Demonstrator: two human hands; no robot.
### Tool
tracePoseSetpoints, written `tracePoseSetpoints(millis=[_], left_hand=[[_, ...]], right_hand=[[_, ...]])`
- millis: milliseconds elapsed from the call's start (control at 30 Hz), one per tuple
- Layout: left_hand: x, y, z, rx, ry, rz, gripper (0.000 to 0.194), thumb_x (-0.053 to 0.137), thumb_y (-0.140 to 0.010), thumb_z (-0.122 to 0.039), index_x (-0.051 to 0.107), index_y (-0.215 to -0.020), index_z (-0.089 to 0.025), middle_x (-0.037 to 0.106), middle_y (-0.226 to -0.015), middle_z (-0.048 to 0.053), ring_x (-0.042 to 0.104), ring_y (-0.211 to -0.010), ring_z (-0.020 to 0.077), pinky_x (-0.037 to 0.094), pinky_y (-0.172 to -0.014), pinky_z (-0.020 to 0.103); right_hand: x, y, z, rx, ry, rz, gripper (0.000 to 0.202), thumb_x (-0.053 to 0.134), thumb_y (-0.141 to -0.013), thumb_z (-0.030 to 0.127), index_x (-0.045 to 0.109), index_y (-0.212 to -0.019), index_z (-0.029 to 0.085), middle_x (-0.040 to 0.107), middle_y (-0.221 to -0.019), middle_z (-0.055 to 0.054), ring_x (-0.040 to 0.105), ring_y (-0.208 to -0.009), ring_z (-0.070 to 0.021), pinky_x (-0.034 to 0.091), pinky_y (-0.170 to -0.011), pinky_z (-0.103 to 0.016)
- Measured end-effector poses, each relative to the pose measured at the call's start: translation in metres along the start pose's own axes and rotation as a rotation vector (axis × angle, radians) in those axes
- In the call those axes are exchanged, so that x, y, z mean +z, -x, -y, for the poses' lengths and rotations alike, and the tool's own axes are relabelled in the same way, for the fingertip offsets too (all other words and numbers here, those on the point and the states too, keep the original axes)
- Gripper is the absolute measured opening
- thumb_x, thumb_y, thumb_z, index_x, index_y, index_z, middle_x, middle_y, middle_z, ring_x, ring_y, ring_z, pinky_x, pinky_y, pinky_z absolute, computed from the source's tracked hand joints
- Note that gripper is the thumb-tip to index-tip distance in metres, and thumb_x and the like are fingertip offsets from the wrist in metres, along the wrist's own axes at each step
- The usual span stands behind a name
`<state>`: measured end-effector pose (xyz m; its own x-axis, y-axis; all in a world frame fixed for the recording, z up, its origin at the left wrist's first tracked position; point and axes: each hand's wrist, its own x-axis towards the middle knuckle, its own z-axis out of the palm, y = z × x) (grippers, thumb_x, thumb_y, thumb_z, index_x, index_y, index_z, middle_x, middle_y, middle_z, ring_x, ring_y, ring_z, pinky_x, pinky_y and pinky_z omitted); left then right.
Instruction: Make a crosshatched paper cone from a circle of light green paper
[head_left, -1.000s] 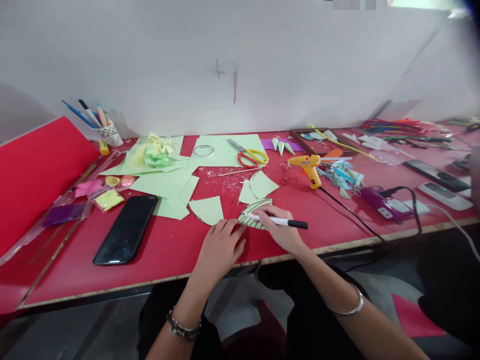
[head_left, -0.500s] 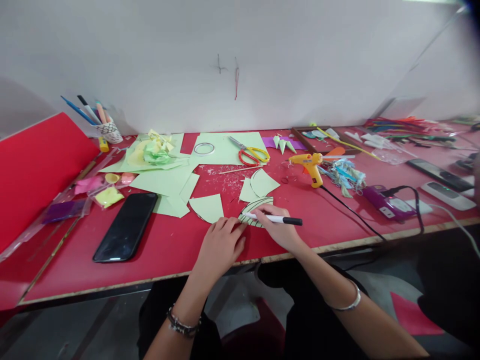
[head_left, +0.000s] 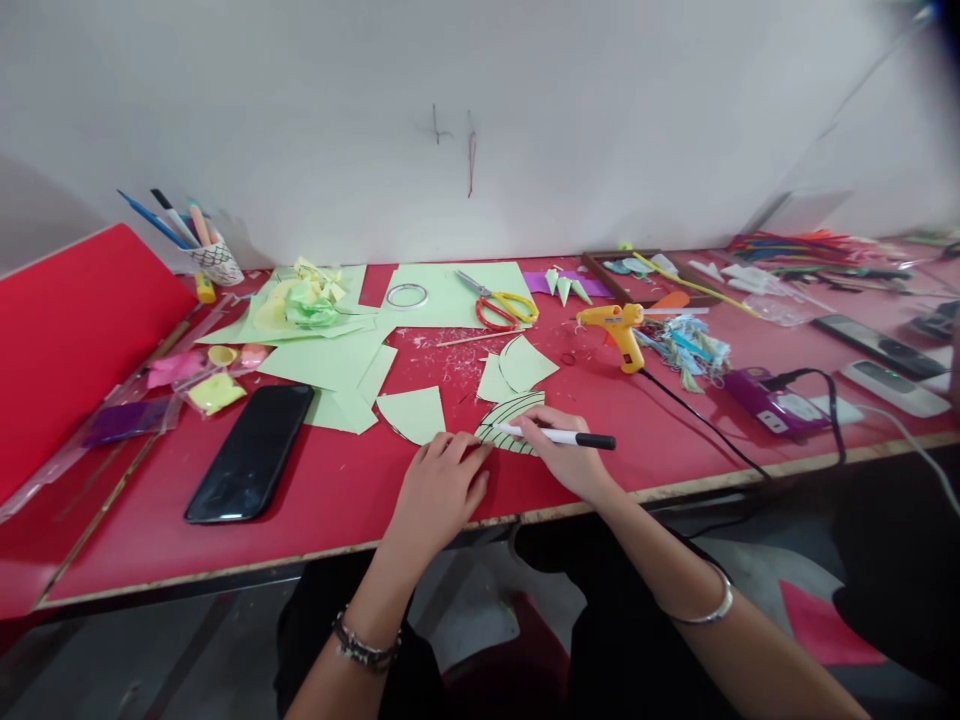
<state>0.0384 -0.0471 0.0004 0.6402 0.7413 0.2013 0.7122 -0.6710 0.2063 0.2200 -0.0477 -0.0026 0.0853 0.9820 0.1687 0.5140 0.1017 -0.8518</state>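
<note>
A white marker with a black end (head_left: 562, 436) is pinched in my right hand (head_left: 566, 460). Its tip rests on a pale green paper wedge (head_left: 517, 408) that carries curved black lines. My left hand (head_left: 442, 480) lies flat with fingers stretched out, its fingertips at the left edge of this wedge. Just left of the lined piece sits another green wedge (head_left: 414, 413), partly under or beside my left fingers. Behind it are more cut green pieces (head_left: 529, 365), one with a black curved outline.
Scissors (head_left: 496, 302) and a metal ring (head_left: 407, 295) lie on green sheets at the back. A yellow glue gun (head_left: 616, 330) with its cord lies to the right, near a purple box (head_left: 780, 405). A black phone (head_left: 251, 455) is at left, below crumpled paper (head_left: 311, 300).
My right hand and the marker have shifted slightly to the right across the lined wedge. My left hand stays at its edge.
</note>
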Motion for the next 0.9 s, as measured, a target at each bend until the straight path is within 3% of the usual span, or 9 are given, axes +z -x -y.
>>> tracePoseSetpoints(millis=[300, 900], left_hand=[[0.002, 0.0, 0.002, 0.008, -0.01, -0.025, 0.031, 0.039, -0.085, -0.024, 0.052, -0.113, -0.02, 0.054, -0.105, 0.006, 0.046, -0.096, 0.0202, 0.042, -0.081, 0.035], [0.001, 0.0, 0.002, 0.006, 0.017, -0.04, 0.03, 0.038, -0.085, -0.024, 0.054, -0.11, -0.021, 0.055, -0.104, 0.006, 0.047, -0.094, 0.0199, 0.043, -0.081, 0.035]], right_hand=[[-0.015, 0.009, -0.003, 0.025, 0.047, -0.028, 0.019, 0.047, -0.076, 0.025, 0.064, -0.069, 0.017, 0.063, -0.06, -0.001, 0.054, -0.054, -0.0135, 0.039, -0.048, -0.022], [-0.034, 0.031, -0.012, 0.099, 0.005, -0.065, 0.022, 0.047, -0.076, 0.025, 0.061, -0.061, 0.019, 0.064, -0.059, -0.002, 0.059, -0.06, -0.0163, 0.042, -0.052, -0.024]])
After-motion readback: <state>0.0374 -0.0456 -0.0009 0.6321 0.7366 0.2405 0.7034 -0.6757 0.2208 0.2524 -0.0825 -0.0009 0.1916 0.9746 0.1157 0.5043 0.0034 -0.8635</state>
